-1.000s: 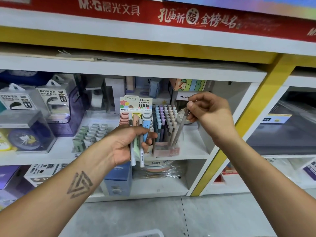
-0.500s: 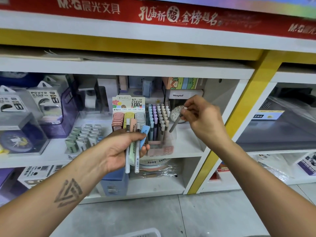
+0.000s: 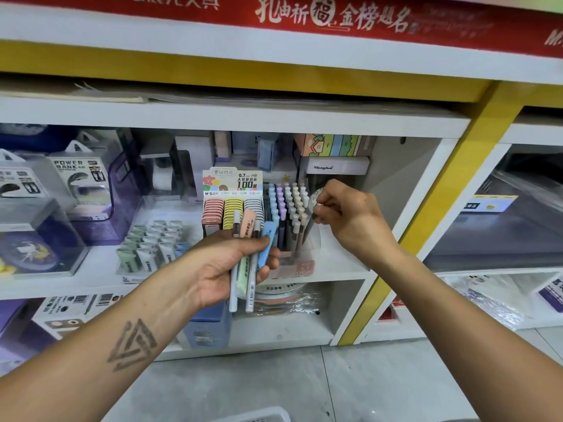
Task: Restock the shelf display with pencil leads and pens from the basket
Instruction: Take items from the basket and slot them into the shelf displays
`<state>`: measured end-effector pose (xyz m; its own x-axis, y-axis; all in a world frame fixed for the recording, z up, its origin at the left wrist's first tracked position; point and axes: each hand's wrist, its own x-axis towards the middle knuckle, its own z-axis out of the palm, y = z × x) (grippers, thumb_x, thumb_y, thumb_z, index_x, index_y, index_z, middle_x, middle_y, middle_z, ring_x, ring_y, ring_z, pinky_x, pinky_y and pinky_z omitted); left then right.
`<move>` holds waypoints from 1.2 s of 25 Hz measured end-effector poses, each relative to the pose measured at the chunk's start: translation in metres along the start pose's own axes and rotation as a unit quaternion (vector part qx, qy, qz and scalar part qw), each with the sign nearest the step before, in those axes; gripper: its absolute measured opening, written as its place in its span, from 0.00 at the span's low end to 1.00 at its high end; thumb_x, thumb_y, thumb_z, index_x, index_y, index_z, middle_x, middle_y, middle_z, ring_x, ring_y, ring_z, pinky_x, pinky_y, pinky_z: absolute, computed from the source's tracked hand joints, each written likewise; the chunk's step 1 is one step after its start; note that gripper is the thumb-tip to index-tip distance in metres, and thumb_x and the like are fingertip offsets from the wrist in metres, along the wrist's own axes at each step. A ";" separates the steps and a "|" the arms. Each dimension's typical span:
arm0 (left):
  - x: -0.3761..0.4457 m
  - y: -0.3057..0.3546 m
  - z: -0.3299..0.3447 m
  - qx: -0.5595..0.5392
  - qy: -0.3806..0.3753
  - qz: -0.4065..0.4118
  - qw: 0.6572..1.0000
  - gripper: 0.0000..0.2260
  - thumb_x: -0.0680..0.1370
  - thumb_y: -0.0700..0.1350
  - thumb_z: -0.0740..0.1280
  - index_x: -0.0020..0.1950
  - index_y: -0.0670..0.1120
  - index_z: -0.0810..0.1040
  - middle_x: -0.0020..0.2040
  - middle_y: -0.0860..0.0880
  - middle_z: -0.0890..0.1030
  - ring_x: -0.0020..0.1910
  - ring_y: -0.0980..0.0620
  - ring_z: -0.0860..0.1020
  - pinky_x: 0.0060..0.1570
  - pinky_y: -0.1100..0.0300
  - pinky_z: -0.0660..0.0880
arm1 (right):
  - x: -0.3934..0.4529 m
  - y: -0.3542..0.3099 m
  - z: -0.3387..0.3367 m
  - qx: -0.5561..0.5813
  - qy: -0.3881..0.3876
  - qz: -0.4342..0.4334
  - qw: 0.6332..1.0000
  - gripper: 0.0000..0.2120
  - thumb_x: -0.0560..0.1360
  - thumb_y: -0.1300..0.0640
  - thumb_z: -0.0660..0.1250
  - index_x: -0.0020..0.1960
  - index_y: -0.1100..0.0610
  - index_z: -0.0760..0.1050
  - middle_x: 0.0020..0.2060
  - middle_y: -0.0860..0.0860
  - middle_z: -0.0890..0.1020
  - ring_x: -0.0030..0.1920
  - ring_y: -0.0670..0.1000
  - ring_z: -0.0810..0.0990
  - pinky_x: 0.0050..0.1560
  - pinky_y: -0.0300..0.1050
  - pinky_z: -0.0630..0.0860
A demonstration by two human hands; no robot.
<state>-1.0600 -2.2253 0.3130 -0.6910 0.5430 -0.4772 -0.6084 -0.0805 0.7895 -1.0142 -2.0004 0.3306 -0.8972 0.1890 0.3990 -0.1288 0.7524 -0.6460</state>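
Observation:
My left hand (image 3: 225,266) grips a bundle of pens and pencil lead cases (image 3: 249,257): white pens, a pink case, a blue case and a green one. It hovers in front of the lead display box (image 3: 233,208), which holds pink, yellow and grey cases. My right hand (image 3: 344,214) pinches the top of a dark pen (image 3: 307,229), angled down into the right edge of the pen display (image 3: 288,214), full of blue, purple and beige pens standing upright.
Power bank boxes (image 3: 76,178) and a tray of small tubes (image 3: 149,248) stand to the left on the same white shelf (image 3: 344,263). A yellow post (image 3: 432,214) borders the bay on the right. A white basket rim (image 3: 259,415) shows at the bottom edge.
My right hand has lowered the dark pen further into the pen display's right side. My left hand has kept its bundle, almost still in front of the lead box.

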 end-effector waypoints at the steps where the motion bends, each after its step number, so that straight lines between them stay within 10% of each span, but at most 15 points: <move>1: -0.001 0.000 0.000 0.003 0.000 0.007 1.000 0.14 0.70 0.37 0.73 0.54 0.35 0.81 0.47 0.35 0.84 0.39 0.43 0.84 0.28 0.58 0.78 | 0.001 -0.001 0.001 0.002 -0.006 0.004 1.000 0.10 0.77 0.67 0.65 0.43 0.54 0.72 0.38 0.55 0.81 0.40 0.54 0.82 0.45 0.50 0.80; 8: -0.009 0.001 0.003 0.027 -0.036 0.028 0.999 0.13 0.75 0.39 0.72 0.58 0.38 0.80 0.50 0.36 0.84 0.40 0.42 0.85 0.28 0.59 0.78 | 0.006 -0.004 0.009 -0.217 -0.066 0.019 0.974 0.13 0.82 0.56 0.62 0.64 0.54 0.79 0.54 0.55 0.81 0.53 0.58 0.79 0.53 0.53 0.77; 11: -0.012 0.003 0.004 0.035 -0.043 0.037 0.998 0.14 0.74 0.40 0.72 0.58 0.39 0.80 0.51 0.37 0.85 0.41 0.41 0.85 0.28 0.59 0.78 | 0.001 -0.022 0.010 -0.074 0.002 -0.002 0.997 0.09 0.80 0.54 0.67 0.57 0.52 0.82 0.44 0.48 0.83 0.42 0.47 0.79 0.46 0.46 0.77; 14: -0.014 0.003 0.007 0.047 -0.051 0.049 0.996 0.14 0.74 0.41 0.71 0.59 0.40 0.80 0.51 0.38 0.85 0.45 0.39 0.85 0.29 0.60 0.79 | -0.003 -0.046 0.018 0.109 -0.093 0.079 0.986 0.05 0.76 0.52 0.73 0.47 0.54 0.84 0.34 0.47 0.84 0.31 0.41 0.77 0.34 0.39 0.73; 21: -0.022 0.013 -0.007 -0.013 -0.044 0.028 0.999 0.13 0.75 0.40 0.69 0.58 0.36 0.80 0.50 0.35 0.84 0.45 0.38 0.85 0.26 0.62 0.79 | -0.002 -0.056 0.020 0.356 -0.081 0.181 0.913 0.06 0.76 0.72 0.68 0.52 0.71 0.76 0.37 0.61 0.84 0.32 0.53 0.84 0.34 0.40 0.81; 26: -0.025 0.024 -0.029 -0.022 0.035 0.061 0.997 0.07 0.76 0.37 0.69 0.54 0.39 0.78 0.40 0.35 0.82 0.28 0.49 0.75 0.20 0.64 0.70 | -0.003 -0.063 0.029 0.373 -0.140 0.188 0.898 0.02 0.76 0.67 0.69 0.48 0.67 0.78 0.42 0.62 0.85 0.38 0.57 0.85 0.43 0.45 0.84; 30: -0.028 0.028 -0.045 0.025 0.071 0.110 0.991 0.05 0.75 0.36 0.71 0.50 0.39 0.78 0.37 0.36 0.79 0.25 0.50 0.72 0.19 0.65 0.66 | -0.005 -0.079 0.050 0.209 -0.210 0.079 0.952 0.07 0.72 0.65 0.76 0.46 0.65 0.80 0.37 0.55 0.85 0.37 0.50 0.82 0.42 0.43 0.80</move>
<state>-1.0753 -2.2802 0.3306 -0.8552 0.3933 -0.3375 -0.4187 -0.1404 0.8972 -1.0207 -2.0920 0.3469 -0.9978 -0.0558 0.0368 -0.0562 0.4026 -0.9136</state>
